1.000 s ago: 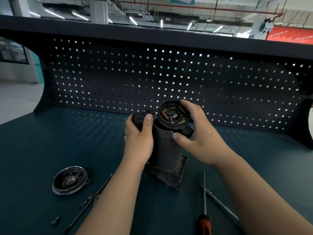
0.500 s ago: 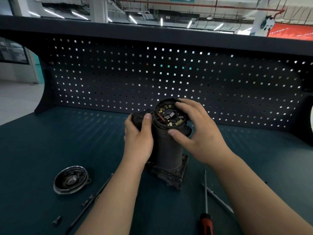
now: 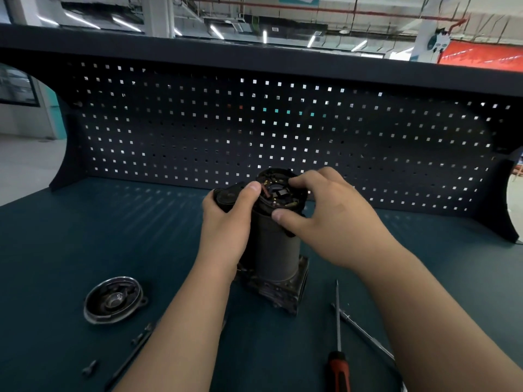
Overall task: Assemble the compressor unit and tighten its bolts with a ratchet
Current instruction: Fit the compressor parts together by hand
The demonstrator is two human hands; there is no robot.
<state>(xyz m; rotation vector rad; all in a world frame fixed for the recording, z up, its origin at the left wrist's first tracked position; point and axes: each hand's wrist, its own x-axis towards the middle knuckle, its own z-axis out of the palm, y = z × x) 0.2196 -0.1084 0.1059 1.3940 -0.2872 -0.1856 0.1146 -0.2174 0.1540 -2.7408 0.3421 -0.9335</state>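
Dark pegboard [image 3: 198, 137]; red-handled screwdriver [image 3: 338, 363]

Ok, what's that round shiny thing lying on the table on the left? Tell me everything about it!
It is a round cover, metal by the look, with a shiny silvery rim and a dark, grimy inside. A small raised hub sits in its middle, and a little ear sticks out on one side. It lies flat, hollow side up, on the dark green table, left of the upright compressor. Only the table touches it.
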